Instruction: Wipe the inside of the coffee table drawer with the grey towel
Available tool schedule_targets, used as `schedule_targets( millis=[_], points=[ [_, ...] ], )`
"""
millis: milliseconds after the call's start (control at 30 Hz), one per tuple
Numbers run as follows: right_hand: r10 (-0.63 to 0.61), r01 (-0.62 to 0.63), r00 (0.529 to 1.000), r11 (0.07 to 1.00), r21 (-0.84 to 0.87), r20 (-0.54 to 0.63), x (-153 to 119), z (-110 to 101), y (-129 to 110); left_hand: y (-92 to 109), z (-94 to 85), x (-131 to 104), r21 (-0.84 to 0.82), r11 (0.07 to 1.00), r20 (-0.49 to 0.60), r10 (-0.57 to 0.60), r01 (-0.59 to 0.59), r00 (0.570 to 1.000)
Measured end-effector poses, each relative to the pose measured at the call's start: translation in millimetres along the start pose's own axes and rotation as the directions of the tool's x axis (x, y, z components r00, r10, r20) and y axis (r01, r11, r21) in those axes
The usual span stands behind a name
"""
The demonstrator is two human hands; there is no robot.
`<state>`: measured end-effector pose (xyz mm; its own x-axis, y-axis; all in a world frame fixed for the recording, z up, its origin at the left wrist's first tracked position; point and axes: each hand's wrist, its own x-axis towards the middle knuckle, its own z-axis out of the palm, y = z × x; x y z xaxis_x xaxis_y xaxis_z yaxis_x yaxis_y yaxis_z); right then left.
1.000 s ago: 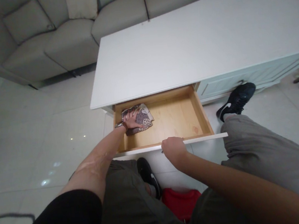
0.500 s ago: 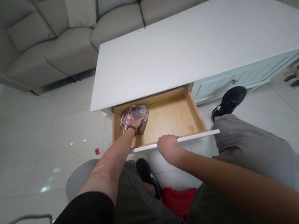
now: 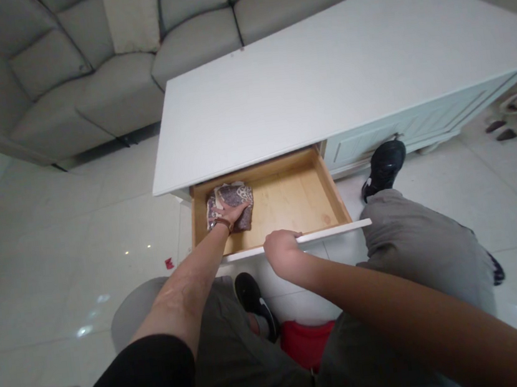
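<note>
A wooden drawer (image 3: 295, 201) with a white front is pulled out from under a white table (image 3: 302, 87). Folded patterned cloth (image 3: 244, 220), purple-brown and cream, lies at the drawer's left end. My left hand (image 3: 231, 212) rests on top of the cloth with its fingers spread; a band circles the wrist. At the drawer's front edge, near its middle, my right hand (image 3: 281, 244) has its fingers wrapped over the white rim.
Behind the table stands a grey sofa (image 3: 201, 37) with a pale cushion (image 3: 132, 17). A red object (image 3: 305, 343) sits on the floor between my legs, and a small red scrap (image 3: 169, 263) lies left of the drawer. My shoe (image 3: 384, 165) is beside the closed cabinet front.
The view has shifted slightly. The cloth looks flatter and more neatly squared under my left hand. My right hand still grips the drawer's edge.
</note>
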<state>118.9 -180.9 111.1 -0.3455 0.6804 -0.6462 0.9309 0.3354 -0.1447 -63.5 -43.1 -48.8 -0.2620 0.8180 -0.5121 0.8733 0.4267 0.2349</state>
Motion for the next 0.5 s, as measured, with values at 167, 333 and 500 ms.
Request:
schedule_targets(
  millis=[167, 333, 500],
  points=[
    [0.012, -0.011, 1.0, 0.999, 0.037, -0.021, 0.9, 2.5, 0.8, 7.0, -2.7, -12.4, 0.029, 0.98, -0.052, -0.197, 0.199, 0.979],
    [0.02, -0.02, 0.999, 1.0, 0.005, -0.027, 4.7, 5.5, -0.6, 19.6, -1.7, -21.7, 0.133, 0.97, -0.093, -0.194, 0.205, 0.977],
    [0.036, -0.036, 0.999, 0.999, 0.021, -0.002, 10.6, 6.0, -2.9, 25.9, 8.3, -20.0, 0.08, 0.995, -0.257, -0.029, 0.051, 0.966]
  ],
)
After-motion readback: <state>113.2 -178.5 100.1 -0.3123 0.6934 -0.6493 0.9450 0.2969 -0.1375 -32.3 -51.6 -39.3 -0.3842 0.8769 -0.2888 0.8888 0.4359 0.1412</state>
